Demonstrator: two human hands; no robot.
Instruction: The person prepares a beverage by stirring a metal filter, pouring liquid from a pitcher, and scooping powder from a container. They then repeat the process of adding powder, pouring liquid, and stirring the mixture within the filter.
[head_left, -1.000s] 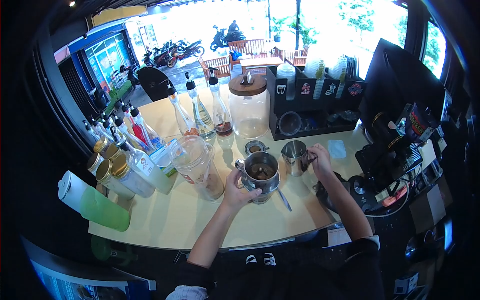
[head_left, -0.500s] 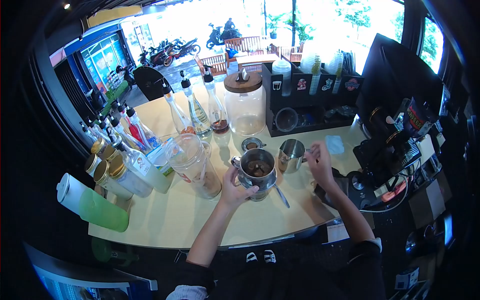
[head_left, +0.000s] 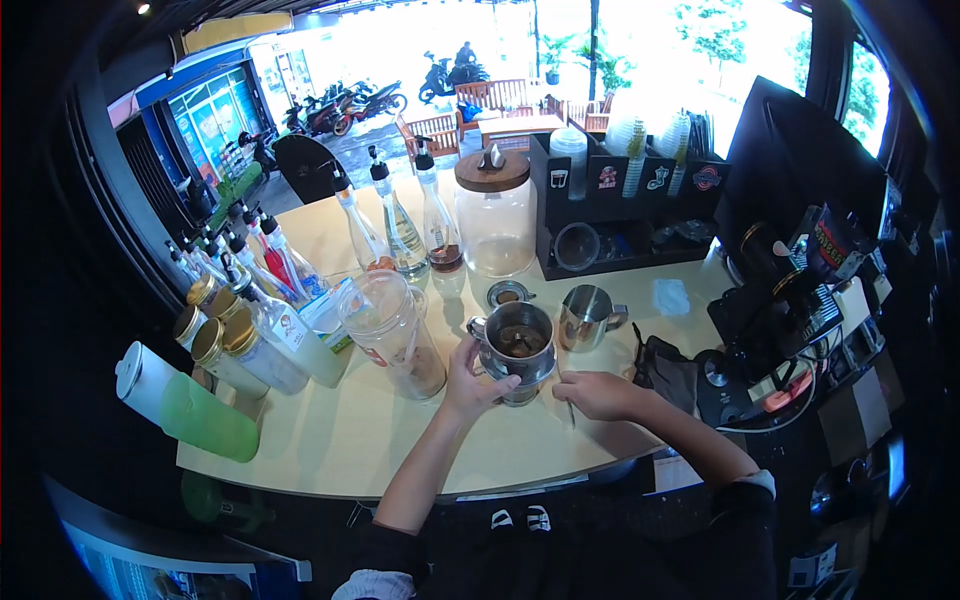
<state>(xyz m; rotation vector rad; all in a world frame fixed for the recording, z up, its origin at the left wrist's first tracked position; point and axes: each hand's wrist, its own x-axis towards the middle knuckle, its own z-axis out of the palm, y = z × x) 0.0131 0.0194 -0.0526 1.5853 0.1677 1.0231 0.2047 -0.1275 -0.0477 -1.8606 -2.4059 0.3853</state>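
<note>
A metal drip coffee filter point(head_left: 537, 366) sits on top of a small glass point(head_left: 521, 397), with dark wet coffee inside. My left hand point(head_left: 470, 385) is closed around the filter's side and base, thumb at the front. My right hand point(head_left: 600, 396) is closed in a pinch on the thin handle of a spoon point(head_left: 571, 412) beside the glass; the spoon's other end is hidden. Behind my right hand stands a steel milk pitcher point(head_left: 583, 325), untouched. A small round filter lid point(head_left: 508, 294) lies just behind the filter.
Left of the filter is a large clear plastic jug point(head_left: 395, 350). Pump bottles point(head_left: 405, 235) and a wood-lidded jar point(head_left: 497, 225) stand behind. A black cup organizer point(head_left: 625, 195) is at the back right. A dark cloth point(head_left: 668, 370) and machine parts lie right. A green-filled pitcher point(head_left: 190, 410) stands far left.
My right hand has let go of the milk pitcher's handle, moved down and left, and taken hold of the spoon. My left hand stays on the filter. The view has shifted slightly.
</note>
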